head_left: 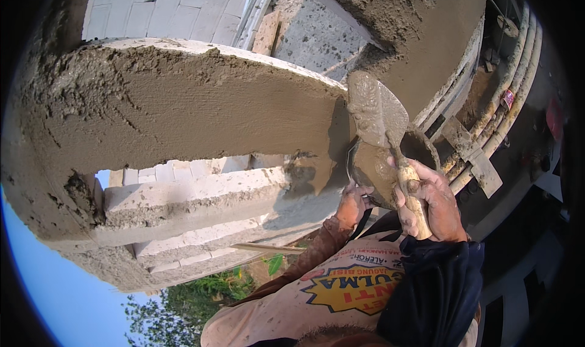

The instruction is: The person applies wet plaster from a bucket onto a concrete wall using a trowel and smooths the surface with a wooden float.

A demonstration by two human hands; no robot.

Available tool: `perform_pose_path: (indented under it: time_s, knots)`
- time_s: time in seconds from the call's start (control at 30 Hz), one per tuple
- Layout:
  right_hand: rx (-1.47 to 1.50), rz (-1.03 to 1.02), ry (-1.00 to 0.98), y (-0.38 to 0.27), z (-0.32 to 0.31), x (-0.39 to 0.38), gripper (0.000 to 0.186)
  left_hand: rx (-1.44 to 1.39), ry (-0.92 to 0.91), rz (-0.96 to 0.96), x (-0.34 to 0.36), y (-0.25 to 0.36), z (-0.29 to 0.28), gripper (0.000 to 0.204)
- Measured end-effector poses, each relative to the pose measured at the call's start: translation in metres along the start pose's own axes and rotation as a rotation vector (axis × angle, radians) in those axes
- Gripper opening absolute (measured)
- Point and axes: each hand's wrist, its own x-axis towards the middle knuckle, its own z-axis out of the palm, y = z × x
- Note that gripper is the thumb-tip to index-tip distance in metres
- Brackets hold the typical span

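Trowel [378, 112]: metal blade, coated with wet grey mortar, slightly glossy; handle [413, 198] pale wood, mortar-smeared, gripped in the right hand [429, 204]. Pan [381, 167] at the left hand [353, 204]: dark rim, filled with damp, lumpy mortar. Plaster band [183, 112] left of the hands: wet cement render, matt, smoothed in streaks, crumbly and rough at its left end. Blocks [195, 191] below it: pale, chalky, porous masonry. Pipes [512, 91] right of the hands: cream plastic, dull, mortar-spattered. Both hands carry dried mortar. Sleeves: cloth, brown on the left arm, dark navy on the right.

trowel [376, 110] against plastered beam [183, 109], mortar pan [390, 167] just below, block wall [183, 201] under beam
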Motion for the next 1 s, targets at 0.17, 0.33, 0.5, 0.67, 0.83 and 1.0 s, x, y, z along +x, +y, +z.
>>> perform_pose_path:
  time_s: [0.17, 0.33, 0.5, 0.67, 0.83, 1.0]
  knots:
    - [0.139, -0.436, -0.053, -0.018, 0.056, -0.002, 0.061, 0.032, 0.048, -0.032, -0.006, -0.005, -0.007, 0.054]
    - [-0.069, -1.061, 0.068, -0.022, 0.126, 0.011, 0.069, 0.028, 0.04, -0.031, -0.014, -0.01, -0.034, 0.06]
    - [-0.032, -1.495, 0.269, 0.002, 0.163, 0.059, 0.075, 0.323, -0.078, 0.189, -0.02, -0.008, -0.054, 0.057]
    - [-0.95, -1.326, 0.087, 0.09, 0.14, 0.099, 0.055, 0.752, -0.144, 0.675, 0.015, -0.056, -0.119, 0.044]
    - [-0.976, -1.01, 0.072, 0.114, 0.096, 0.047, 0.056, 0.163, 0.037, 0.121, -0.003, -0.031, -0.093, 0.04]
    - [-0.884, -0.478, 0.124, 0.046, 0.071, 0.047, 0.052, -0.01, -0.021, 0.016, -0.019, -0.021, -0.087, 0.045]
